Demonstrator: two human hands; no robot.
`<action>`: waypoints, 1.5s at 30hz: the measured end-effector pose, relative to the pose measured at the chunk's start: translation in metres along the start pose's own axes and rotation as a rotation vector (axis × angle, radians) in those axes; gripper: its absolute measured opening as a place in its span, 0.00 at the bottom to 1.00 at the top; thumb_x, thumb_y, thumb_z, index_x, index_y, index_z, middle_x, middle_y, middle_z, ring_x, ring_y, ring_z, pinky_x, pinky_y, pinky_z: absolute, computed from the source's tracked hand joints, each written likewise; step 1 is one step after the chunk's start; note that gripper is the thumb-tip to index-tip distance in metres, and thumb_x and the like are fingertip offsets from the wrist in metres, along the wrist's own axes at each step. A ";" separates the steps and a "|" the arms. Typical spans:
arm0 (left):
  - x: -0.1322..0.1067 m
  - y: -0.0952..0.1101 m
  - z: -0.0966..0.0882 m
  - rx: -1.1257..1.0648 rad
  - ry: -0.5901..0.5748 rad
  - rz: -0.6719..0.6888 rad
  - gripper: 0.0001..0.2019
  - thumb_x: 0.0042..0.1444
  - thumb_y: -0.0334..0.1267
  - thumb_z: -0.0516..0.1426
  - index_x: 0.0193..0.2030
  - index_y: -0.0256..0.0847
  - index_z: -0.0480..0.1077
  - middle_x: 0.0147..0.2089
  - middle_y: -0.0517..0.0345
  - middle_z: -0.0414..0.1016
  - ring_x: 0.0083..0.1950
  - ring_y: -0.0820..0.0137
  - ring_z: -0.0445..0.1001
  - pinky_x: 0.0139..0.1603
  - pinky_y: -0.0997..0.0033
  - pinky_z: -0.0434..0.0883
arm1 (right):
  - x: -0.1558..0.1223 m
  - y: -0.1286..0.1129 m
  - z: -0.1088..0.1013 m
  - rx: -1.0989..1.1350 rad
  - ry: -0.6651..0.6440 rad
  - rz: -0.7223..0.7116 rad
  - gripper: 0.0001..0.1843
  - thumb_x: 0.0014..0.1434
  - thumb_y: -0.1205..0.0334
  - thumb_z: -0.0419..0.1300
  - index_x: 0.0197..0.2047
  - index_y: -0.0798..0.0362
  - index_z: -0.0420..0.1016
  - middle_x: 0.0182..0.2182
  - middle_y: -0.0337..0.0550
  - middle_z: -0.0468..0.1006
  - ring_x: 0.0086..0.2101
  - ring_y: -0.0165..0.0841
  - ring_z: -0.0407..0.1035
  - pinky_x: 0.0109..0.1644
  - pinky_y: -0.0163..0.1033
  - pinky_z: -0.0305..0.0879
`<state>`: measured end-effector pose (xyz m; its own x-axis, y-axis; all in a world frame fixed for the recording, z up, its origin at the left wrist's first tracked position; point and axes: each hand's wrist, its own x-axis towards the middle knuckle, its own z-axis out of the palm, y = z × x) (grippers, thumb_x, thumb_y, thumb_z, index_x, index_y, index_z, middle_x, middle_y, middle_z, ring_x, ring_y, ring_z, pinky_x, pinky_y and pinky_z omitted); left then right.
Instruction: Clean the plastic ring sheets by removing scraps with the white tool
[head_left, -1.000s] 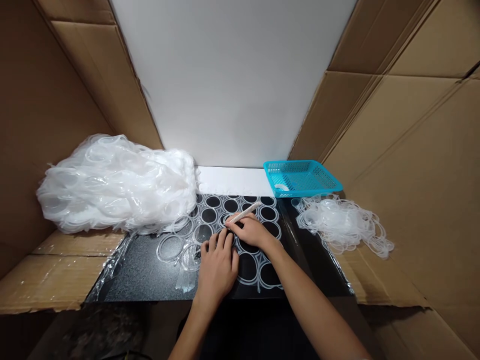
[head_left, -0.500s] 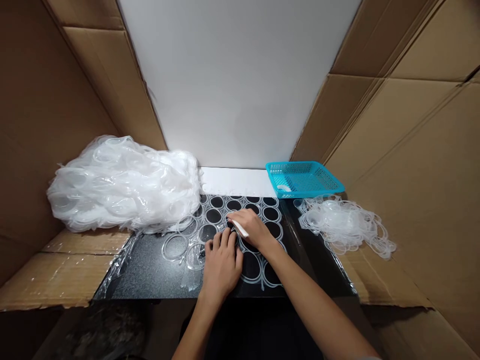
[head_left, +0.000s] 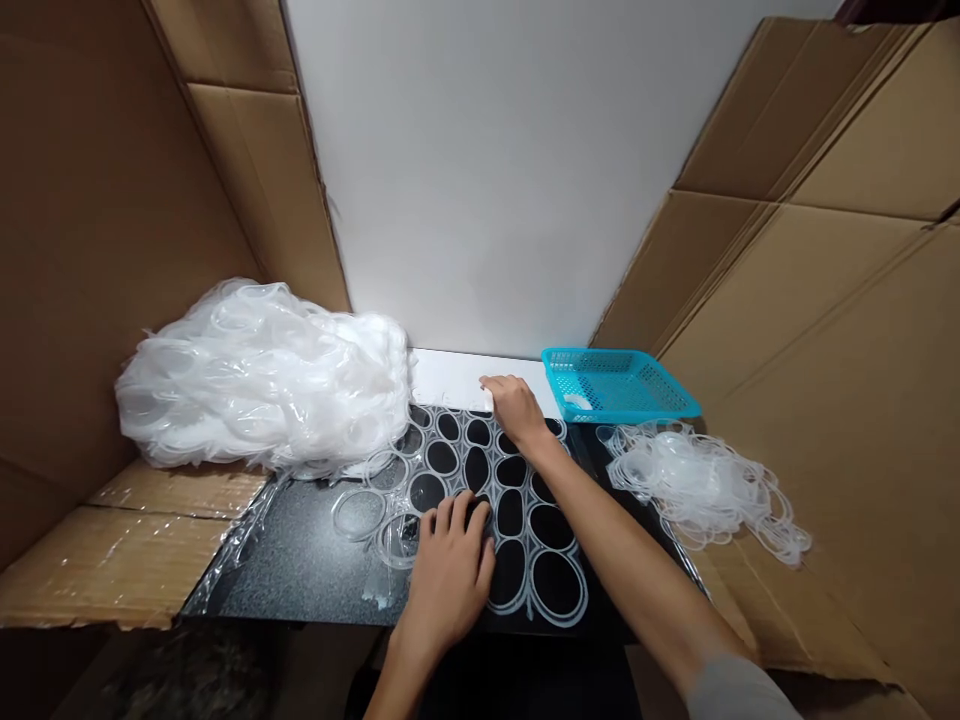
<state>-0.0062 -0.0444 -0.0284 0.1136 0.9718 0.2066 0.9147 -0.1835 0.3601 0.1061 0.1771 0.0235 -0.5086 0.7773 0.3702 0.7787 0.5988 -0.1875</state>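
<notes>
A clear plastic sheet of joined rings [head_left: 534, 545] lies on a black mat [head_left: 300, 560]. My left hand [head_left: 450, 565] rests flat on the sheet's near left part, fingers stretched out, holding nothing. My right hand [head_left: 514, 405] is stretched to the sheet's far edge, beside a white strip [head_left: 450, 378]. Its fingers are curled downward and anything inside them is hidden. Loose clear rings [head_left: 360, 510] lie just left of my left hand.
A big heap of clear plastic sheets [head_left: 262, 385] sits at the left. A teal basket [head_left: 622, 385] stands at the back right, with a pile of separated rings [head_left: 705, 485] in front of it. Cardboard walls [head_left: 825, 330] close in both sides.
My right hand moved from the sheet's middle to its far edge; the pale stick seen in it earlier no longer shows. The left hand stayed pressed on the sheet. The camera tilted slightly.
</notes>
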 end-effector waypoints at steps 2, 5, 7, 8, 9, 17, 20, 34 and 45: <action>-0.007 0.006 0.000 -0.064 -0.002 -0.040 0.18 0.67 0.34 0.54 0.63 0.45 0.69 0.67 0.47 0.69 0.68 0.50 0.66 0.67 0.39 0.65 | -0.006 -0.012 0.011 0.171 0.038 -0.092 0.16 0.72 0.70 0.54 0.57 0.54 0.80 0.51 0.52 0.84 0.50 0.43 0.77 0.58 0.47 0.69; -0.019 0.011 -0.007 -0.210 0.005 -0.078 0.18 0.70 0.36 0.52 0.65 0.45 0.67 0.69 0.46 0.66 0.71 0.54 0.64 0.69 0.44 0.67 | -0.027 -0.028 0.027 0.449 0.006 -0.320 0.13 0.73 0.64 0.56 0.52 0.49 0.82 0.49 0.46 0.85 0.49 0.39 0.78 0.57 0.45 0.72; -0.024 0.007 -0.014 -0.302 0.012 -0.078 0.18 0.72 0.38 0.50 0.66 0.47 0.66 0.70 0.47 0.64 0.72 0.59 0.64 0.69 0.52 0.70 | -0.045 -0.035 0.033 0.564 -0.035 -0.388 0.13 0.73 0.62 0.57 0.52 0.49 0.83 0.47 0.46 0.86 0.49 0.39 0.78 0.56 0.46 0.73; -0.024 0.002 -0.018 -0.324 0.022 -0.079 0.17 0.73 0.39 0.49 0.66 0.48 0.66 0.70 0.48 0.64 0.71 0.60 0.65 0.68 0.54 0.71 | -0.053 -0.038 0.035 0.606 -0.046 -0.372 0.13 0.72 0.62 0.57 0.52 0.49 0.83 0.48 0.46 0.85 0.49 0.39 0.78 0.57 0.47 0.73; -0.024 -0.004 -0.021 -0.323 0.039 -0.080 0.17 0.73 0.39 0.49 0.65 0.48 0.66 0.69 0.49 0.65 0.71 0.61 0.65 0.68 0.55 0.71 | -0.060 -0.039 0.035 0.644 -0.055 -0.335 0.13 0.72 0.61 0.58 0.53 0.48 0.83 0.49 0.46 0.85 0.50 0.39 0.78 0.58 0.48 0.73; -0.016 -0.039 -0.011 0.041 0.116 -0.027 0.20 0.70 0.36 0.52 0.67 0.43 0.67 0.70 0.50 0.70 0.70 0.53 0.66 0.69 0.44 0.66 | -0.072 -0.049 0.033 0.970 -0.152 0.036 0.08 0.67 0.58 0.63 0.40 0.47 0.84 0.45 0.44 0.85 0.45 0.39 0.79 0.56 0.46 0.73; -0.016 -0.036 -0.011 0.077 0.106 -0.041 0.20 0.70 0.37 0.52 0.67 0.42 0.67 0.70 0.50 0.70 0.70 0.53 0.66 0.68 0.45 0.66 | -0.071 -0.050 0.034 0.993 -0.205 0.022 0.07 0.66 0.59 0.63 0.41 0.48 0.84 0.43 0.44 0.85 0.44 0.38 0.79 0.56 0.46 0.72; -0.011 -0.030 -0.011 0.153 0.097 -0.084 0.21 0.70 0.39 0.52 0.67 0.44 0.67 0.70 0.47 0.70 0.70 0.51 0.65 0.68 0.44 0.61 | -0.077 -0.052 0.033 0.745 -0.189 -0.138 0.10 0.71 0.60 0.60 0.44 0.46 0.84 0.46 0.40 0.86 0.50 0.37 0.78 0.62 0.45 0.69; -0.007 -0.028 -0.015 0.188 0.063 -0.059 0.21 0.70 0.36 0.51 0.68 0.42 0.65 0.70 0.48 0.70 0.69 0.51 0.65 0.66 0.42 0.61 | -0.078 -0.055 0.032 0.624 -0.124 -0.318 0.10 0.72 0.64 0.58 0.47 0.51 0.82 0.44 0.42 0.86 0.46 0.36 0.77 0.56 0.42 0.69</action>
<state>-0.0383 -0.0486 -0.0267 0.0387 0.9676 0.2494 0.9759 -0.0903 0.1987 0.0908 0.0900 -0.0240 -0.7432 0.5407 0.3941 0.2486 0.7701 -0.5875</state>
